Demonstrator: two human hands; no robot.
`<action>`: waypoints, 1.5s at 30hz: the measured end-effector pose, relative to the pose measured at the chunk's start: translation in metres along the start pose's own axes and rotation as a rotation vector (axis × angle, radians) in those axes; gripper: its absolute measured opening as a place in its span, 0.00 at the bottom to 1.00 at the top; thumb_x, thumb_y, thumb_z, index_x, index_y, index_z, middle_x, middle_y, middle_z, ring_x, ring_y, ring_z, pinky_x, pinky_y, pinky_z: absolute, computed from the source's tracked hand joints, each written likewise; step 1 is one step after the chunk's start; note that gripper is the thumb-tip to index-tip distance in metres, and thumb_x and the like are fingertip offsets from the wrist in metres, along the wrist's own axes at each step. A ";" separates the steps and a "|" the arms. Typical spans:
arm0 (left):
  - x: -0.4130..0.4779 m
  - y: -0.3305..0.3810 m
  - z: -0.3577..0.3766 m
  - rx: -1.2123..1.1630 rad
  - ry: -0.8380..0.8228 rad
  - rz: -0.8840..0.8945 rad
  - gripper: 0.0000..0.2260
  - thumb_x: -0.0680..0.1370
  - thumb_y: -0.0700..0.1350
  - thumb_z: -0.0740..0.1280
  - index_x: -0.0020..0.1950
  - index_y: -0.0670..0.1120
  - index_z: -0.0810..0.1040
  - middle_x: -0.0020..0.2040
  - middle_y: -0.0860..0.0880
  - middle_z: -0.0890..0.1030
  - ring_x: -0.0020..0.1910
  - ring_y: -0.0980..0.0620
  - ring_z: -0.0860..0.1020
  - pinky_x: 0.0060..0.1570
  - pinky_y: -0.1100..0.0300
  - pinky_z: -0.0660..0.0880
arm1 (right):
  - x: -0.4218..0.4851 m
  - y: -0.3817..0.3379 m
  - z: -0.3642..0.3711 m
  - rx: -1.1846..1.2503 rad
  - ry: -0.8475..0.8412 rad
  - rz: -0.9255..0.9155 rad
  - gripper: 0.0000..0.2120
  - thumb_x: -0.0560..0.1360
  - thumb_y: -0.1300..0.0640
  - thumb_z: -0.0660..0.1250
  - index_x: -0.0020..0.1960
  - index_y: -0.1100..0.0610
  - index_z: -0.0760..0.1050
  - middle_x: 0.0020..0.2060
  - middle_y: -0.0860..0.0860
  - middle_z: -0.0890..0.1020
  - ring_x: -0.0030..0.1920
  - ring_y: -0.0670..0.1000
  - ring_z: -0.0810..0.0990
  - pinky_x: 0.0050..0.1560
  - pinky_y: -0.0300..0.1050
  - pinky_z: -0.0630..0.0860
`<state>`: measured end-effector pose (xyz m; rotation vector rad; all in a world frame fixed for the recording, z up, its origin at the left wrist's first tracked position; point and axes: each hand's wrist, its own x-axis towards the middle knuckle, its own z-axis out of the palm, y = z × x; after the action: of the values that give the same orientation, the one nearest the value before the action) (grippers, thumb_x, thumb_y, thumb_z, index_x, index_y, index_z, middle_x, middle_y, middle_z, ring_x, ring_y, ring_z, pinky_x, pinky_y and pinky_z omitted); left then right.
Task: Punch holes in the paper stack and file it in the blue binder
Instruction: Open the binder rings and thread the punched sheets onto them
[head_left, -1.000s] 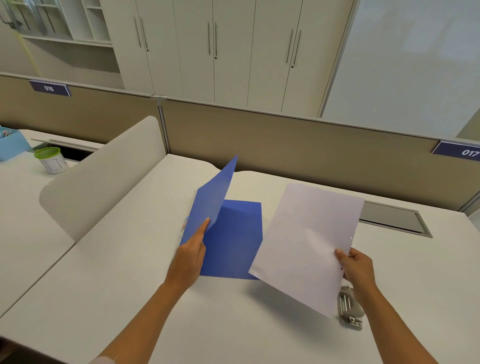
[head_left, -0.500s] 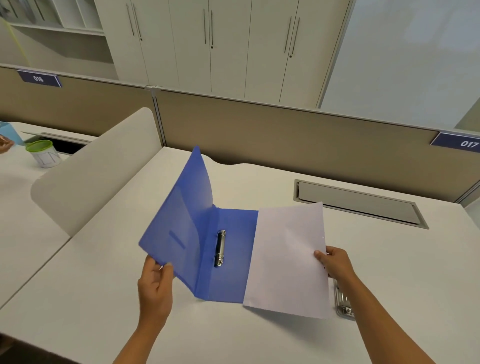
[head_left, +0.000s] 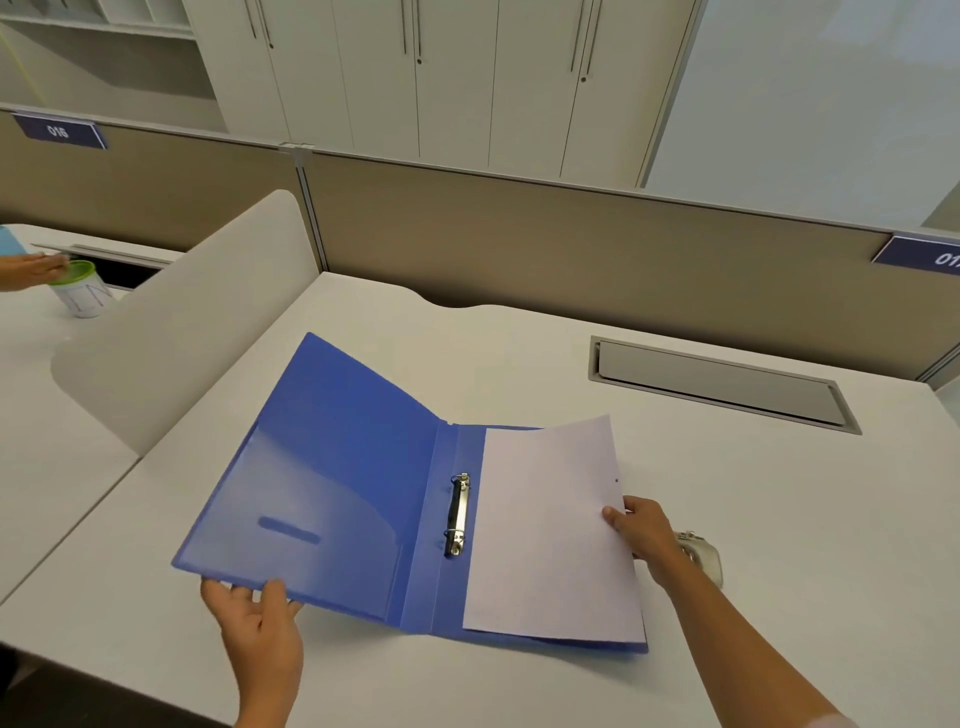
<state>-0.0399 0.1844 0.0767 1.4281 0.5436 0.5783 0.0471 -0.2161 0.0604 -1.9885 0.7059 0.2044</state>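
Change since earlier frames: front cover, then held up steeply by the left hand, now lies almost flat to the left; paper has come lower, over the right half of the binder.
Binder (head_left: 332, 483): blue, open on the worktop (head_left: 779, 519), spine toward the viewer's middle, front cover's near edge lifted slightly off the surface.
Rings (head_left: 457, 514): two, on a metal bar just right of the spine; they appear closed, though this is too small to be sure.
Paper (head_left: 550, 530): white stack, over the back cover, left edge just beside the rings, not on them; a punched hole shows near its right edge, so the punched side faces away from the rings.
Left hand (head_left: 257, 623): pinching the near edge of the front cover, thumb on top, fingers beneath.
Right hand (head_left: 647, 538): gripping the right edge of the paper, thumb on top.
Punch (head_left: 701, 556): metal, on the worktop just behind the right hand, partly hidden.
Elsewhere: another person's hand (head_left: 31, 267) at a green-rimmed cup (head_left: 80, 288) on the neighbouring desk, beyond the divider (head_left: 182, 322).
Step in hand: filing; punching looks done.
Next move calls for: releasing the cover, opening the rings, and turning the paper so its holes meet them, then threading both holes and snapping the rings shut.
Risk: holes missing the prongs if the sheets slip out of line.
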 end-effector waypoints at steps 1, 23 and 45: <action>-0.001 -0.002 0.000 0.008 0.032 -0.003 0.30 0.80 0.32 0.59 0.71 0.62 0.58 0.66 0.52 0.72 0.57 0.56 0.76 0.49 0.59 0.80 | 0.000 0.001 0.003 -0.007 -0.001 -0.004 0.11 0.77 0.58 0.66 0.55 0.64 0.78 0.46 0.60 0.82 0.44 0.57 0.79 0.45 0.48 0.75; 0.018 -0.038 0.073 1.331 -0.769 0.538 0.24 0.80 0.48 0.63 0.75 0.53 0.62 0.78 0.52 0.58 0.78 0.46 0.44 0.73 0.49 0.35 | -0.003 0.009 0.023 0.087 0.045 -0.034 0.21 0.76 0.60 0.68 0.67 0.58 0.67 0.61 0.57 0.77 0.52 0.52 0.75 0.53 0.45 0.73; 0.042 -0.032 0.171 1.012 -0.897 0.360 0.18 0.81 0.45 0.61 0.71 0.49 0.69 0.69 0.49 0.72 0.71 0.48 0.64 0.74 0.50 0.57 | -0.011 -0.018 0.038 -0.029 -0.112 -0.476 0.11 0.77 0.57 0.66 0.59 0.49 0.75 0.59 0.47 0.77 0.58 0.48 0.75 0.54 0.40 0.72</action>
<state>0.1061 0.0825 0.0571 2.5493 -0.2197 -0.1743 0.0535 -0.1728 0.0595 -2.0923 0.1466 0.0386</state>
